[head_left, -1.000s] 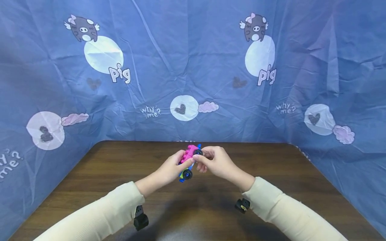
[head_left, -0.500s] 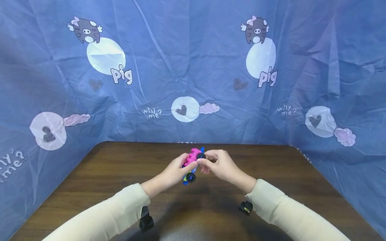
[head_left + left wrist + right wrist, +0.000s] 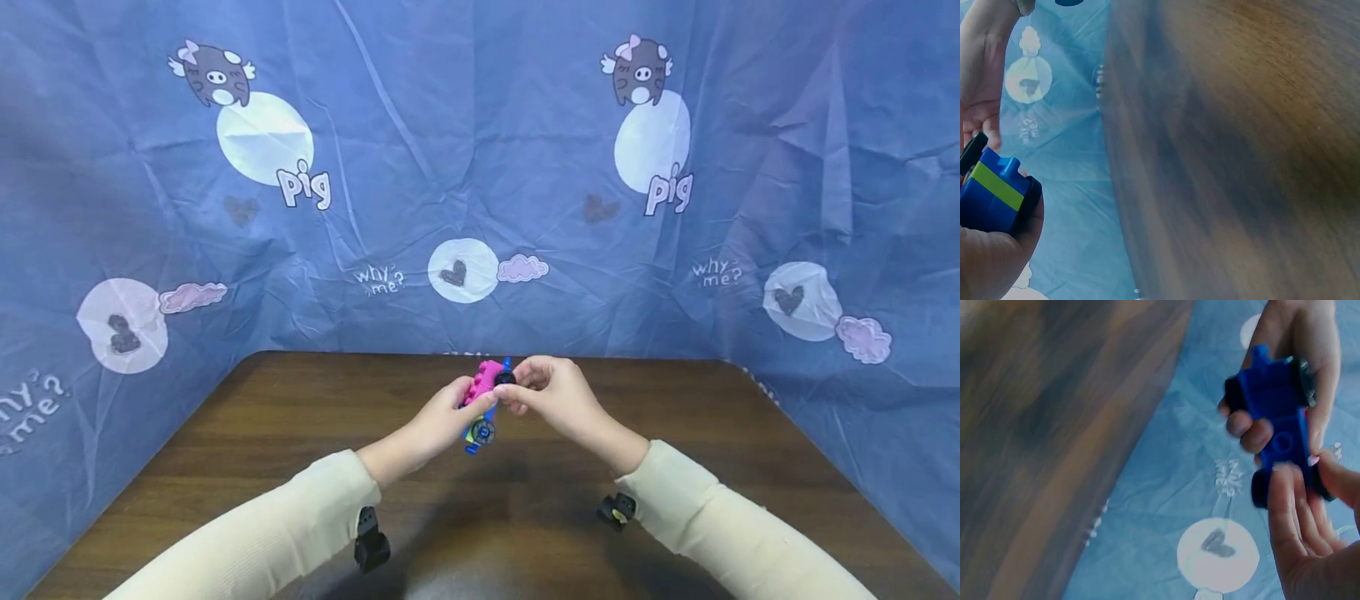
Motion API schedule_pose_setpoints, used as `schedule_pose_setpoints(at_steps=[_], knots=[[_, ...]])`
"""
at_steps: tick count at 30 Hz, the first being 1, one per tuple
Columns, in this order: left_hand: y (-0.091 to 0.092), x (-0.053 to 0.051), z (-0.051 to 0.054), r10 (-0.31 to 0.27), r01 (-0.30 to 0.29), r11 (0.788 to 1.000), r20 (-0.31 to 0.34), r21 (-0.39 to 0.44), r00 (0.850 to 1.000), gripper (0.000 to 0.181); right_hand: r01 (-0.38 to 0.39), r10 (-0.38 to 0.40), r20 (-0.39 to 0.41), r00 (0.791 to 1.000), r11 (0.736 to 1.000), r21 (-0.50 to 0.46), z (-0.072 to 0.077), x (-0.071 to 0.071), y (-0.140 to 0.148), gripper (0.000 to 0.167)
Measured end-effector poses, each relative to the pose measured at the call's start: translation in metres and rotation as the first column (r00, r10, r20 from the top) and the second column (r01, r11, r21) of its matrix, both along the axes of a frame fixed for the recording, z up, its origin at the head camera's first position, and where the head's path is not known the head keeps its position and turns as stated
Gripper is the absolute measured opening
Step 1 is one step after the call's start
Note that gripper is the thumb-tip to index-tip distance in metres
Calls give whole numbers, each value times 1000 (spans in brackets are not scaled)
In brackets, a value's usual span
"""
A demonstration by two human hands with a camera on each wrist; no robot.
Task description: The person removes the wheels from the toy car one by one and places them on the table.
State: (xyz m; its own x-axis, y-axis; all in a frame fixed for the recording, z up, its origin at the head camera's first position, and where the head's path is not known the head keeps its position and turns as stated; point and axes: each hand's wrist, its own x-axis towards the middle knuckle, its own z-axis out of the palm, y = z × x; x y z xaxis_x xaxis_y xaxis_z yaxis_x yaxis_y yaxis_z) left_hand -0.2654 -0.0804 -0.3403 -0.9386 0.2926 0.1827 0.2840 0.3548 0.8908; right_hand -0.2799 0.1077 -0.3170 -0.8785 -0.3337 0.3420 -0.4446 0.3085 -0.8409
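Cream-sleeved, the left hand [image 3: 431,423] grasps the middle of a small plastic toy car [image 3: 1285,422] with pink bricks and a blue base, between the two hands and above the dark brown wood-grain table [image 3: 300,408]. Just right of the left thumb, the right hand [image 3: 561,398] pinches the car's far end, its thumb against a round black wheel [image 3: 506,377].

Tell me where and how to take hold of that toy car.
Probably best across the middle of the toy car, between its two pairs of wheels, coming from the person's left, as the left hand does. The blue chassis narrows there, giving thumb and fingers opposing surfaces; the round wheels might turn under pressure, and the blue end tab is small.
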Motion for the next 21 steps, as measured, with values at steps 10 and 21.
schedule_pose_setpoints(at_steps=[10, 21], knots=[[-7, 1, -7, -12, 11, 1000, 47, 24, 999, 32, -61, 68, 46, 997, 988, -143, 5, 5, -5, 30], [-19, 6, -8, -86, 64, 987, 155, 146, 984, 39, -77, 74, -23, 997, 980, -181, 6, 2, -3, 31]])
